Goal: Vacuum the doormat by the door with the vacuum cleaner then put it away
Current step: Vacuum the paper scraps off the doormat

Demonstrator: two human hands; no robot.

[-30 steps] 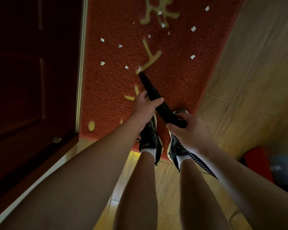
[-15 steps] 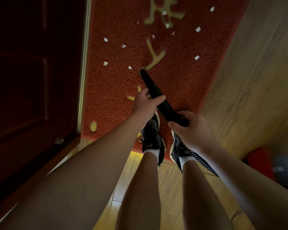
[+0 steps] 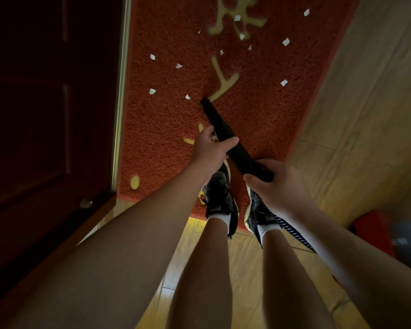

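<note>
A red doormat (image 3: 166,129) with yellow characters lies beside the door, strewn with several white paper scraps (image 3: 152,91). A black vacuum hose nozzle (image 3: 217,123) points down onto the mat, its tip near the yellow character. My left hand (image 3: 210,148) grips the nozzle partway along, thumb across it. My right hand (image 3: 274,184) holds the ribbed hose lower down; the hose (image 3: 292,230) trails back under my right forearm. My feet in black shoes (image 3: 220,195) stand on the mat's near edge.
A dark wooden door (image 3: 45,115) with a metal edge strip fills the left side. Tan floor tiles (image 3: 365,103) lie to the right of the mat. A red object (image 3: 375,229), possibly the vacuum body, sits at the right edge behind my arm.
The nozzle tip has crept slightly forward and left on the mat, and the scrap beside the tip is gone. Both hands keep their grips.
</note>
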